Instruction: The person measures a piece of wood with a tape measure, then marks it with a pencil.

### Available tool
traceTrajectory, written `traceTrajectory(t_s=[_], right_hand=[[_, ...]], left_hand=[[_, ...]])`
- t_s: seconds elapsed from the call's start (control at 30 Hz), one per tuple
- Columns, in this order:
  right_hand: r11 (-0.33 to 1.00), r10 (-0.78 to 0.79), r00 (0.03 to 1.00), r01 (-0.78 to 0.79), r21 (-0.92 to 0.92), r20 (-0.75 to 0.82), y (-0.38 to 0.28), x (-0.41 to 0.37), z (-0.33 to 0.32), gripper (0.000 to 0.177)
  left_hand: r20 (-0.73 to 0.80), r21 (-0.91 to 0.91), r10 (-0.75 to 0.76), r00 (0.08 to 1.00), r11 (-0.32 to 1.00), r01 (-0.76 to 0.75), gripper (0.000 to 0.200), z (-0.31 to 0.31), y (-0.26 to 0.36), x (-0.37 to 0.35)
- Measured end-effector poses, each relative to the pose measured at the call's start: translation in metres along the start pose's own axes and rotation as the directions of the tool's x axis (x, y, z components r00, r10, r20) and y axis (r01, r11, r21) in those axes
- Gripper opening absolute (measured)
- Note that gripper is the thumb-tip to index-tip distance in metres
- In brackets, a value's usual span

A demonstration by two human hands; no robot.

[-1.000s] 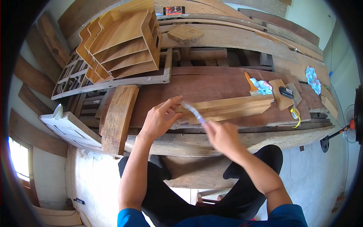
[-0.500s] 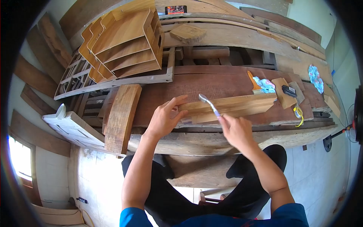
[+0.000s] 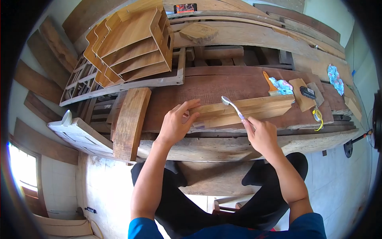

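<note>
So, right hand (image 3: 262, 135): closed around the handle end of the spoon (image 3: 234, 108), fingers curled tight.
Spoon: metal, tilted, bowl up and to the left, and bowl tip touching the top face of the light wood strips (image 3: 258, 107).
Left hand (image 3: 175, 125): open, fingers spread, holding nothing, with fingertips pressed on the left end of the strips.
Strips: several pale lengths stacked side by side, lying along the reddish plank (image 3: 215, 85), between the two hands.
Plank: long, dark red-brown, and sits on rougher grey boards (bench is all loose timber).
Brush (image 3: 269, 83): orange handle, flat on the plank just past the right end of the strips, touching a blue patterned rag (image 3: 283, 85).
Tape measure (image 3: 317, 115): yellow, at the plank's right edge, well apart from both hands.
Curved slab (image 3: 129, 121): thick brown piece, left of the left hand, near but not touching.
Shelf unit (image 3: 131, 44): tiered pale wood, lying on its side at the far left of the bench.
Legs: dark trousers, under the bench edge.
</note>
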State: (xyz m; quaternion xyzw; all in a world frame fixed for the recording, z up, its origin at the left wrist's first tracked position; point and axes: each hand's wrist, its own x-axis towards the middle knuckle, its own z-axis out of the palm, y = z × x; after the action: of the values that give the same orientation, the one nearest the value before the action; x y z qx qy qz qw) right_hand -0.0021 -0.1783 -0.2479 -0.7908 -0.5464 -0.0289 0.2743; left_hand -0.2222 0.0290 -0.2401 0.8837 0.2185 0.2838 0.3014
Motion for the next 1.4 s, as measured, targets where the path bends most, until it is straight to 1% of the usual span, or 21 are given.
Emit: traceTrajectory(t_s=[0.07, 0.1, 0.13, 0.2, 0.23, 0.27, 0.33, 0.37, 0.4, 0.5, 0.53, 0.6, 0.67, 0.7, 0.8, 0.97, 1.1, 1.23, 1.33, 1.37, 1.4], right_hand=[[0.997, 0.052, 0.994, -0.057, 0.048, 0.101, -0.011, -0.011, 0.005, 0.034], [1.0, 0.004, 0.992, -0.007, 0.023, 0.126, -0.015, -0.019, 0.011, 0.033], [0.994, -0.102, 0.995, 0.103, 0.049, -0.015, -0.017, -0.025, 0.02, 0.032], [0.999, -0.051, 0.997, 0.05, 0.013, 0.058, -0.004, -0.016, 0.006, 0.034], [0.997, 0.055, 0.994, -0.06, 0.05, 0.094, 0.001, -0.01, -0.004, 0.035], [0.999, -0.017, 0.999, 0.015, -0.051, -0.037, 0.017, -0.008, 0.001, 0.035], [0.999, 0.033, 0.998, -0.033, -0.008, 0.044, 0.001, -0.013, -0.001, 0.035], [0.999, -0.035, 0.998, 0.036, -0.01, 0.042, -0.002, -0.021, 0.007, 0.034], [0.989, -0.144, 0.988, 0.142, -0.031, -0.062, -0.005, -0.025, 0.014, 0.033], [0.995, 0.093, 0.992, -0.095, 0.024, 0.082, 0.015, -0.013, -0.005, 0.031], [0.988, 0.136, 0.988, -0.129, -0.085, 0.075, 0.023, -0.007, -0.009, 0.032], [0.992, 0.122, 0.988, -0.117, -0.053, 0.1, 0.011, -0.013, -0.008, 0.032], [0.998, -0.051, 0.998, 0.052, -0.037, 0.026, 0.008, -0.03, 0.014, 0.031], [0.999, -0.044, 0.999, 0.044, -0.002, 0.015, 0.007, -0.029, 0.012, 0.032], [0.978, 0.207, 0.973, -0.209, 0.005, 0.106, 0.021, -0.007, -0.019, 0.036], [0.999, -0.034, 0.999, 0.034, 0.005, -0.008, 0.003, -0.03, 0.006, 0.034], [0.985, 0.156, 0.988, -0.155, -0.07, 0.006, 0.029, -0.01, -0.014, 0.037], [0.999, -0.039, 0.999, 0.038, -0.021, -0.038, 0.011, -0.027, 0.003, 0.037], [0.978, 0.147, 0.989, -0.148, -0.149, -0.013, 0.041, -0.011, -0.019, 0.04], [0.979, 0.109, 0.993, -0.116, -0.17, -0.052, 0.044, -0.013, -0.016, 0.041], [0.983, 0.161, 0.987, -0.161, -0.082, -0.009, 0.026, -0.017, -0.015, 0.039]], left_hand=[[-0.029, -0.032, -0.004, 1.0, 0.999, 0.003, 0.041, 0.001, -0.001, -0.002], [-0.035, -0.049, 0.002, 0.999, 0.999, -0.004, 0.04, 0.003, -0.001, 0.0], [-0.034, -0.057, 0.001, 0.999, 0.998, -0.002, 0.04, 0.004, -0.001, 0.001], [-0.028, -0.058, -0.013, 1.0, 0.998, 0.011, 0.04, 0.002, 0.0, 0.002], [0.005, -0.018, -0.026, 1.0, 0.999, 0.026, 0.042, 0.0, 0.0, 0.002], [0.007, 0.007, -0.019, 1.0, 1.0, 0.019, 0.041, -0.001, 0.001, 0.001], [0.009, 0.043, 0.001, 1.0, 0.999, -0.001, 0.041, -0.001, 0.002, 0.001], [0.005, 0.017, -0.003, 1.0, 1.0, 0.003, 0.041, 0.0, 0.001, 0.002], [0.007, -0.006, -0.004, 1.0, 1.0, 0.004, 0.041, 0.0, -0.001, 0.002], [0.017, 0.003, 0.0, 1.0, 1.0, 0.0, 0.041, 0.002, -0.001, 0.003], [0.006, 0.016, -0.002, 1.0, 1.0, 0.002, 0.041, 0.001, -0.001, 0.001], [0.025, 0.016, -0.055, 0.998, 0.998, 0.055, 0.041, -0.002, 0.002, 0.0], [0.025, -0.002, -0.054, 0.998, 0.999, 0.054, 0.041, 0.001, 0.003, 0.003], [0.018, -0.012, -0.035, 0.999, 0.999, 0.035, 0.04, 0.002, 0.003, 0.004], [-0.007, 0.025, 0.002, 1.0, 1.0, -0.002, 0.038, 0.001, -0.001, 0.002], [-0.005, -0.039, -0.046, 0.999, 0.998, 0.046, 0.037, 0.003, 0.003, 0.005], [0.0, 0.001, -0.013, 1.0, 1.0, 0.013, 0.037, 0.0, 0.001, 0.001], [0.008, -0.051, -0.042, 0.999, 0.998, 0.043, 0.038, 0.003, 0.002, 0.003], [0.03, -0.027, -0.061, 0.998, 0.998, 0.062, 0.038, 0.001, 0.005, 0.002], [0.033, -0.01, -0.049, 0.998, 0.999, 0.049, 0.038, 0.0, 0.005, 0.001], [0.028, 0.005, -0.037, 0.999, 0.999, 0.037, 0.037, 0.001, 0.003, 0.001]])
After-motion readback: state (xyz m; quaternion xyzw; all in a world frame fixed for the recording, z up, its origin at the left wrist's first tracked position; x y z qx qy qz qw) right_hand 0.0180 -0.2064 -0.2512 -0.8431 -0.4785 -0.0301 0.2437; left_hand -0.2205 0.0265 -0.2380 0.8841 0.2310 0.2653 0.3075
